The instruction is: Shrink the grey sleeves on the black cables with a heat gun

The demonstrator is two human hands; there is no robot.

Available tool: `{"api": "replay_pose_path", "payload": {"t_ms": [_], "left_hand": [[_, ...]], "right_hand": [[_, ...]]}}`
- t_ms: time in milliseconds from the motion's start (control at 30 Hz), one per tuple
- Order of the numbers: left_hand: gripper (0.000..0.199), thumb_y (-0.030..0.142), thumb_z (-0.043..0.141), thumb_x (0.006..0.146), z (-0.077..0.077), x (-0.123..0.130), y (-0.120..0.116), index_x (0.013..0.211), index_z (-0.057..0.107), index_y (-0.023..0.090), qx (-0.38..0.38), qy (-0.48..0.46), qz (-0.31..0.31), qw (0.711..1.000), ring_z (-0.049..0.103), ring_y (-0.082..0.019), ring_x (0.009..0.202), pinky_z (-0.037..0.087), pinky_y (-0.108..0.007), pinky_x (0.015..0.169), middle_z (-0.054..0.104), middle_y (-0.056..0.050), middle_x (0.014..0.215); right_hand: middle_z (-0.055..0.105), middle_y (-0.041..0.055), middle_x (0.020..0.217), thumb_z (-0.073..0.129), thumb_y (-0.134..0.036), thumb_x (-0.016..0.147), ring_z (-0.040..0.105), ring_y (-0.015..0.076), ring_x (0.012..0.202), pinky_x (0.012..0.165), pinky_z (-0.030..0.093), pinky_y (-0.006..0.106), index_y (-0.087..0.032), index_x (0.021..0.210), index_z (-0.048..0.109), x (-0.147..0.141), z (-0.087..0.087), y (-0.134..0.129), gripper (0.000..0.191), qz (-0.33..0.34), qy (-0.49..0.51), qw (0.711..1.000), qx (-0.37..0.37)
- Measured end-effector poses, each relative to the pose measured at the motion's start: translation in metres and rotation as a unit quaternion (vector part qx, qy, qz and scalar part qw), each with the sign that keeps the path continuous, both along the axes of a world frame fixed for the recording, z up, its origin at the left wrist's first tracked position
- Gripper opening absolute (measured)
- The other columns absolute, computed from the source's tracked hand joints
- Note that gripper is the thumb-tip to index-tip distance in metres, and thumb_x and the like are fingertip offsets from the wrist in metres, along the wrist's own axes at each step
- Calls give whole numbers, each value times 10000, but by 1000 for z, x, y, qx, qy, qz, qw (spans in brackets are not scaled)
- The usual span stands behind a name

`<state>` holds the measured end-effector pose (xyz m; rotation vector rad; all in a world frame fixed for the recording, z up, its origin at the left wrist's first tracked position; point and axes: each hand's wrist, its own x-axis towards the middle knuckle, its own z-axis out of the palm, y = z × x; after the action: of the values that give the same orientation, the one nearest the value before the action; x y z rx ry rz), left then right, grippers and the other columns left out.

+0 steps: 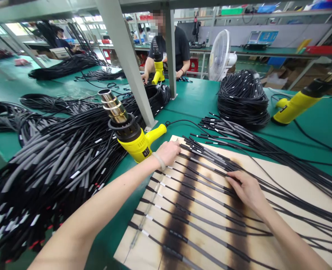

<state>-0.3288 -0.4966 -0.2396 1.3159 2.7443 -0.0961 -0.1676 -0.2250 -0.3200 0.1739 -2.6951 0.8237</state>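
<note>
Several black cables with grey sleeves [208, 195] lie side by side across a pale wooden board [151, 240] that has two dark scorched bands. My left hand [169, 153] is at the board's far left corner, its fingers closed round the end of a black cable. Further right, my right hand [246, 187] pinches the same row's upper cable near the end of its grey sleeve, thumb and forefinger together. Just left of the board, a yellow heat gun [136, 144] stands with its metal nozzle pointing up.
A big heap of black cables [56, 157] covers the left side. Behind the board are a coiled bundle [243, 99] and a second yellow heat gun [298, 105]. Metal posts [129, 60] rise from the green table [194, 101]. A person [179, 48] works opposite, near a white fan [220, 56].
</note>
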Motion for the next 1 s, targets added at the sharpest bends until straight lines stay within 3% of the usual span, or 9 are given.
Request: {"api": "replay_pose_path", "payload": {"t_ms": [167,400,600,867,1000], "left_hand": [[246,88,464,754,1,2,-5,870,662,178,-1,-6,13,1000,559,-196,817,424,-302,690,563,-76,909],[371,60,416,782,-2,1,-16,990,686,209,14,-38,81,996,545,-178,784,393,-286,646,528,-70,901],[386,84,396,826,-2,-1,-14,1059,668,226,14,-59,90,994,548,-167,806,396,-274,664,543,-74,944],[444,63,415,779,-7,-6,-12,1081,654,285,-35,-55,116,991,562,-192,811,416,-280,663,543,-66,910],[464,60,400,779,-8,-7,-12,1098,641,297,-72,-52,89,992,521,-227,863,410,-302,670,543,-87,930]], "right_hand": [[652,62,867,424,-303,892,634,194,775,679,510,309,-179,929,591,2,4,-5,211,6,12,1000,17],[624,65,859,395,-276,906,615,185,753,661,494,294,-175,938,567,1,3,-9,202,14,7,1000,23],[615,60,833,407,-253,896,603,184,732,659,484,297,-172,926,564,0,2,-9,179,4,17,999,32],[608,70,847,387,-235,900,598,185,763,683,485,296,-159,929,566,-5,4,-13,197,21,9,999,27],[599,67,848,385,-225,900,591,181,761,684,487,299,-161,929,556,-1,0,-6,185,10,19,998,52]]}}
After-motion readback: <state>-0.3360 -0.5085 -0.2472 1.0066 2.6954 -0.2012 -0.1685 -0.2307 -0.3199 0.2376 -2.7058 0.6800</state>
